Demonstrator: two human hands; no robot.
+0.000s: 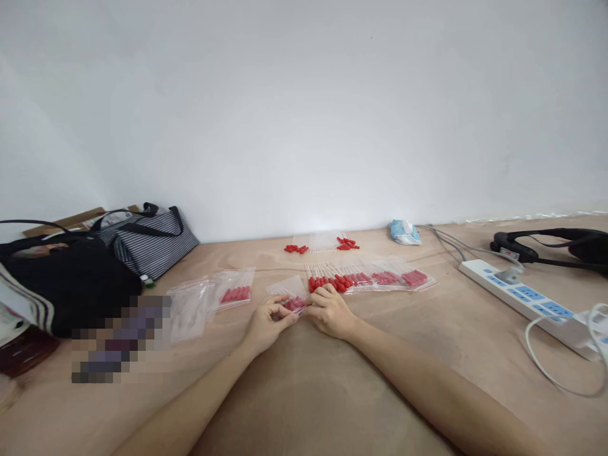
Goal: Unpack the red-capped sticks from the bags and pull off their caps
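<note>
Fingertips (287,312) of the left hand (268,323) and of the right hand (331,311) are drawn narrowly together and pinched on the near edge of a small clear bag (291,291), which is held between the two hands at the middle of the wooden table (304,392). Red-tipped sticks (294,304) are seen inside this bag, at the end nearest the fingers. Both forearms are laid on the tabletop.

Just to the right of the right hand, a row of filled bags (384,277) is laid side by side, red ends toward the viewer. To the left, one more filled bag (235,292) and a few empty bags (190,309) are spread out. Loose sticks (323,244) are gathered farther back, near the white wall (304,114).

At far left a black bag (71,285) and a striped bag (154,246) are set against the wall. At right a tissue pack (405,232), a white power strip (527,296) and a black headset (555,244) are placed well apart from the hands.
</note>
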